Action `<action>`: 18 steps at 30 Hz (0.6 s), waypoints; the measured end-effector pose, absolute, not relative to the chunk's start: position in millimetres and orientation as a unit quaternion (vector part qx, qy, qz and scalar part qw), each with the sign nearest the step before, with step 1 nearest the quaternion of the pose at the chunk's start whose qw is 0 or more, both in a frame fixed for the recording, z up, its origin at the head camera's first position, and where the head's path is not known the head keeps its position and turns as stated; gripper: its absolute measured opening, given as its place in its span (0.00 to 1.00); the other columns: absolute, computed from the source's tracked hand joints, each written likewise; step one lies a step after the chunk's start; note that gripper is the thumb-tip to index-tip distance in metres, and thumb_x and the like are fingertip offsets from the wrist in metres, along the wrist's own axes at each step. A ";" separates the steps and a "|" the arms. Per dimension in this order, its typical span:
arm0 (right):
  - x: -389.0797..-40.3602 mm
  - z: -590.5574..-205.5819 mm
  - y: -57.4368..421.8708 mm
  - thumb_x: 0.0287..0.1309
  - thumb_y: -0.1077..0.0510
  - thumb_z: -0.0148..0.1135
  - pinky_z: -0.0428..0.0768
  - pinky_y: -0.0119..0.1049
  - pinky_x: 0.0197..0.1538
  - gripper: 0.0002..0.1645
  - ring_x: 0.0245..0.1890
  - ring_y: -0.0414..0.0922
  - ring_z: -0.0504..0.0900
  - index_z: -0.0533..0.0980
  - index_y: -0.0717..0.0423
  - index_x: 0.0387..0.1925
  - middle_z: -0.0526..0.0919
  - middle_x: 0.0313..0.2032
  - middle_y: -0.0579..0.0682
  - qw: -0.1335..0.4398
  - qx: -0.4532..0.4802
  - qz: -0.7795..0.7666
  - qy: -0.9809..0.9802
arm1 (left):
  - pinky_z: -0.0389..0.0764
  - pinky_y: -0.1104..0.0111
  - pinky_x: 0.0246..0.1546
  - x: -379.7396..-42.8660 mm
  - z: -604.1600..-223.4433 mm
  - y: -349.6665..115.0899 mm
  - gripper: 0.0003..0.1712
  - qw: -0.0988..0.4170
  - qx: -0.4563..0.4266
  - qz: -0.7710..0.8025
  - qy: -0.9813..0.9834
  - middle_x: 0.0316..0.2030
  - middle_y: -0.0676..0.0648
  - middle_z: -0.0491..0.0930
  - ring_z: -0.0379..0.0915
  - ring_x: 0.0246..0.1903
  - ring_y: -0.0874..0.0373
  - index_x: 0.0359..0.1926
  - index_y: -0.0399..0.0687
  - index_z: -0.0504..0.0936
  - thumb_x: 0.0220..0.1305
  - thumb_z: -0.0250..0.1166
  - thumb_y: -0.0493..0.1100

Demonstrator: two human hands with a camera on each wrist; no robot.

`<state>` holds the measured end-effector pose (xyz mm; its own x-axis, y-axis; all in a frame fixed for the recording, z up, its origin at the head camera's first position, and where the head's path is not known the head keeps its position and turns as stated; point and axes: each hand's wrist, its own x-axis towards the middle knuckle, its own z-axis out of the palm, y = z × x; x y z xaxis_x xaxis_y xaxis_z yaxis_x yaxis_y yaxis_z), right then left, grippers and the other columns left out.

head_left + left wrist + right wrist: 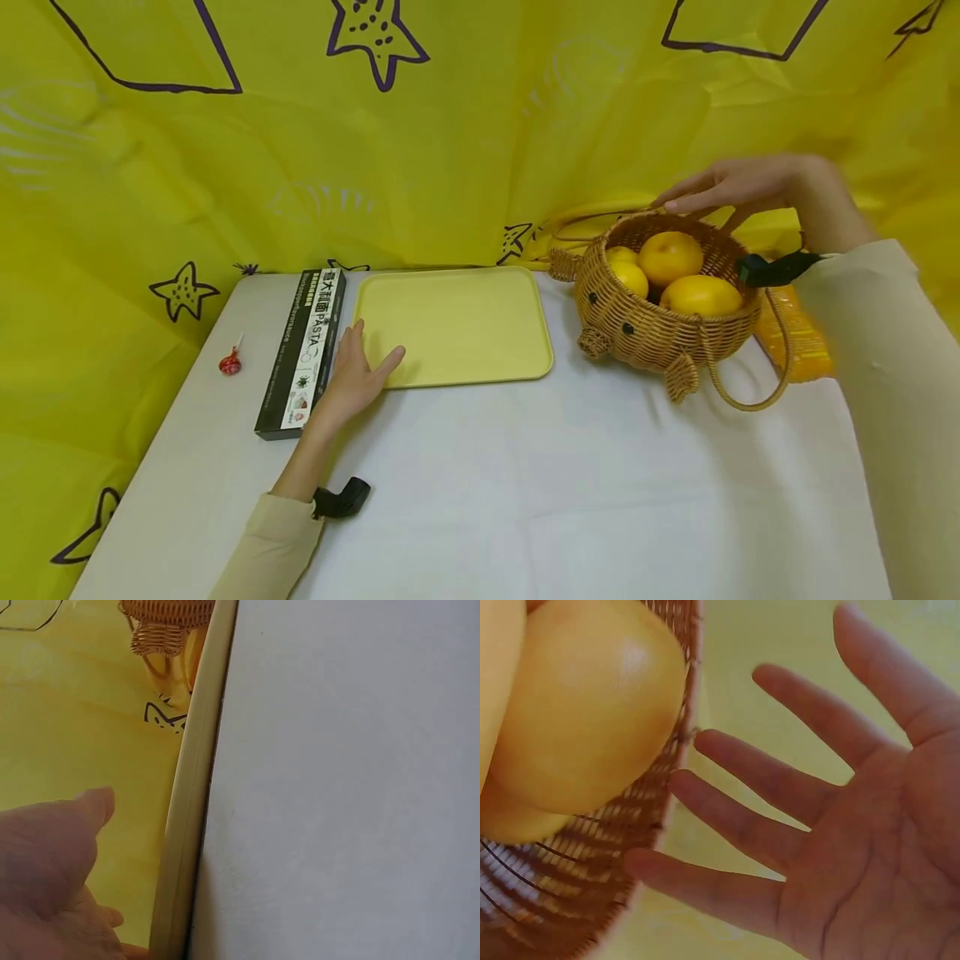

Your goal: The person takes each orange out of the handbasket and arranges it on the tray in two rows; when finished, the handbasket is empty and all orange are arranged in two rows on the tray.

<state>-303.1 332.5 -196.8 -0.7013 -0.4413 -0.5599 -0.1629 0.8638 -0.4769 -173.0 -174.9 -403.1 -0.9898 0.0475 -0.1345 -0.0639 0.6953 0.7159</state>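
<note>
A pig-shaped wicker basket point(637, 333) stands at the right, its mouth facing the head camera. Inside lie several yellow fruits, with a large one point(592, 705) close up in the right wrist view. My right hand point(742, 187) reaches over the basket's far side. Its fingers point(772, 776) are spread and straight, fingertips right at the wicker rim. A pale yellow tray point(457, 325) lies flat at the middle back. At the tray's near left corner is my left hand point(354, 379), thumb apart and fingers extended, holding nothing.
Left of the tray lies a black and white pasta box point(303, 354). A red lollipop point(230, 362) is farther left. An orange packet point(795, 337) sits behind the basket at the right. A yellow patterned cloth point(450, 150) hangs along the table's back edge.
</note>
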 end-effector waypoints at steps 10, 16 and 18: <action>-319.1 -224.0 350.9 0.75 0.42 0.37 0.58 0.62 0.71 0.40 0.74 0.68 0.34 0.34 0.49 0.77 0.29 0.76 0.64 0.472 -0.109 -0.307 0.819 | 0.41 0.40 0.72 -172.8 -418.7 -176.8 0.63 0.048 0.002 0.367 0.929 0.75 0.30 0.28 0.26 0.75 0.33 0.76 0.39 0.31 0.61 0.64 0.60; -323.0 -237.7 358.8 0.76 0.41 0.28 0.56 0.59 0.72 0.35 0.75 0.62 0.47 0.35 0.41 0.77 0.32 0.76 0.63 0.500 -0.142 -0.297 0.801 | 0.45 0.37 0.70 -173.4 -421.6 -180.3 0.66 0.033 0.015 0.345 0.938 0.74 0.29 0.32 0.30 0.74 0.31 0.76 0.42 0.33 0.55 0.69 0.61; -322.9 -242.2 362.0 0.76 0.42 0.27 0.62 0.50 0.71 0.33 0.73 0.49 0.58 0.38 0.38 0.77 0.39 0.77 0.60 0.497 -0.143 -0.304 0.800 | 0.47 0.37 0.70 -174.2 -423.2 -182.2 0.66 0.027 0.017 0.339 0.940 0.74 0.29 0.34 0.32 0.74 0.32 0.76 0.41 0.34 0.54 0.70 0.60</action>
<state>-322.9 362.0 -242.2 -0.4648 -0.5316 -0.7081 0.0737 0.7737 -0.6293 -174.2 -182.2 -423.2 -0.9980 0.0501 -0.0387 0.0139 0.7694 0.6386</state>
